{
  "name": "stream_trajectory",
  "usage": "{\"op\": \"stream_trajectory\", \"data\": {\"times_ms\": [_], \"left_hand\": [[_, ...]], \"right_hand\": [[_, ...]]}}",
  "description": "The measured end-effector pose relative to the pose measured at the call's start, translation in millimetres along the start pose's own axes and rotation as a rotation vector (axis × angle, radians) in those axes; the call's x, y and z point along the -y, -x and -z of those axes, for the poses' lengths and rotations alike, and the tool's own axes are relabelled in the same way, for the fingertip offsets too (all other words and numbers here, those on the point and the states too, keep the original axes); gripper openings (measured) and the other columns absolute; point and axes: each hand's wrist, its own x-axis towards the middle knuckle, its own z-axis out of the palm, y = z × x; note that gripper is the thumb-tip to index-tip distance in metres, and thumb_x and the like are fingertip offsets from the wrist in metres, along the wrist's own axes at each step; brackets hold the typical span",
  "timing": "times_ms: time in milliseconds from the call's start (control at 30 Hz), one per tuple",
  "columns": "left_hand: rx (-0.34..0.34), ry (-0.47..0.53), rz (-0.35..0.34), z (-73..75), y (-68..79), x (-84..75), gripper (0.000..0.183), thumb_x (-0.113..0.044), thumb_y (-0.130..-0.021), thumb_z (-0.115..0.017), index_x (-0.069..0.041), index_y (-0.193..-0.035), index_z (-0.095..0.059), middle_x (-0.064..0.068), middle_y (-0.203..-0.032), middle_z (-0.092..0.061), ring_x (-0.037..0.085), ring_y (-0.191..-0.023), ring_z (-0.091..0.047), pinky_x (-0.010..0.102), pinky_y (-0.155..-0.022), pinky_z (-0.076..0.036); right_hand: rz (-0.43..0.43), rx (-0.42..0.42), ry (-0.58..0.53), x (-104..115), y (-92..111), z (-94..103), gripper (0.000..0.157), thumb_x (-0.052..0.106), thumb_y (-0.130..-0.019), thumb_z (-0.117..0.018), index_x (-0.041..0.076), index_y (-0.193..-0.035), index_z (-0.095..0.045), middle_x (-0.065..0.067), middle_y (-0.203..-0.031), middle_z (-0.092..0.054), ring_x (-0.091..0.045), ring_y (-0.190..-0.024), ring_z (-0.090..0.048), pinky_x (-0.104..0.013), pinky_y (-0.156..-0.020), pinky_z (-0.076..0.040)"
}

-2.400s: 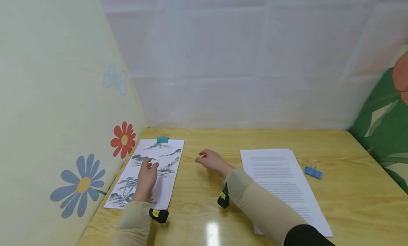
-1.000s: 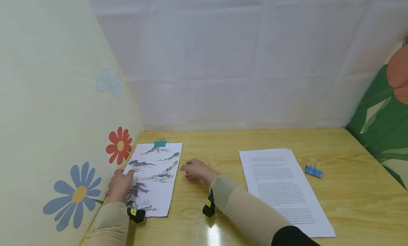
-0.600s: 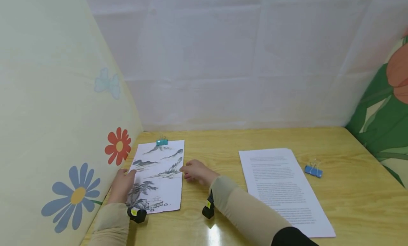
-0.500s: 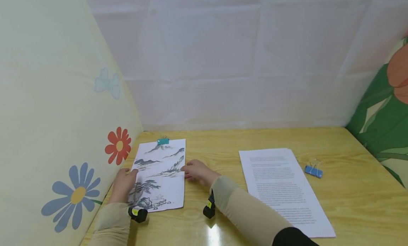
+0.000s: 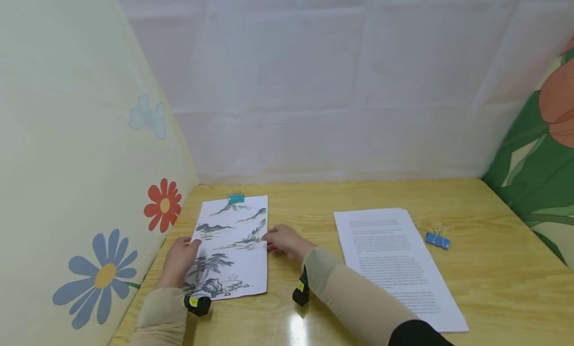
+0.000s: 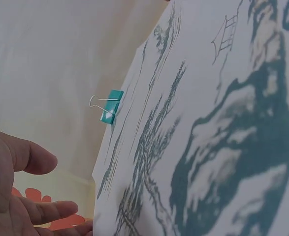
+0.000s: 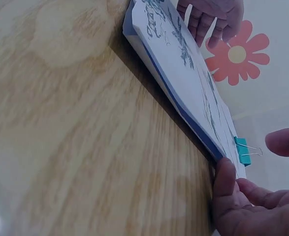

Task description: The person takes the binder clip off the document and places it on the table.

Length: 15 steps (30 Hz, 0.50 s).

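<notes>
A stack of sheets topped by an ink landscape print [image 5: 248, 266] lies at the left of the table. A teal binder clip [image 5: 236, 198] grips its far edge. My left hand [image 5: 180, 259] is at the stack's left edge; in the left wrist view its thumb stands apart from the sheets and the fingers [image 6: 55, 211] reach out toward the edge. From the right, my right hand [image 5: 287, 240] touches the opposite edge. In the right wrist view its fingertips [image 7: 226, 172] rest against the side of the layered sheets, the thumb held away.
A second stack, of printed text pages [image 5: 390, 256], lies to the right, partly covered by my right sleeve [image 5: 354, 291]. Beyond it sits a blue binder clip [image 5: 438, 240]. A flower-patterned wall [image 5: 89, 161] borders the table [image 5: 305, 201] on the left; a white sheet hangs behind.
My left hand has gone from above the print to its left edge. The clipped stack has shifted right and turned straighter, and its right edge now meets my right fingertips.
</notes>
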Motion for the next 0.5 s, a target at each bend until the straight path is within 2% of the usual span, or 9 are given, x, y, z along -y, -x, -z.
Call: {"op": "stream_trajectory", "data": {"times_ms": [333,500], "left_hand": [[0.058,-0.025,-0.039,-7.7,4.6,-4.2,0.064,-0.03,-0.107,-0.041,0.014,-0.152,-0.027,0.037,-0.15,-0.033,0.051,-0.135,-0.037,0.063,-0.112,-0.033],[0.072,-0.029,-0.053,-13.0,7.0,-8.8,0.063,-0.029,-0.107,-0.042,0.014,-0.15,-0.03,0.036,-0.148,-0.035,0.052,-0.135,-0.036,0.063,-0.112,-0.031]], "right_hand": [[-0.005,-0.023,0.003,-6.9,1.5,17.5,0.028,0.009,-0.1,-0.064,-0.008,-0.121,-0.062,-0.012,-0.099,-0.065,-0.02,-0.085,-0.061,-0.027,-0.071,-0.054],[-0.027,-0.004,-0.008,-8.1,-1.1,27.4,0.018,0.009,-0.101,-0.06,-0.006,-0.108,-0.067,-0.007,-0.087,-0.061,-0.015,-0.074,-0.056,-0.021,-0.063,-0.05]]}}
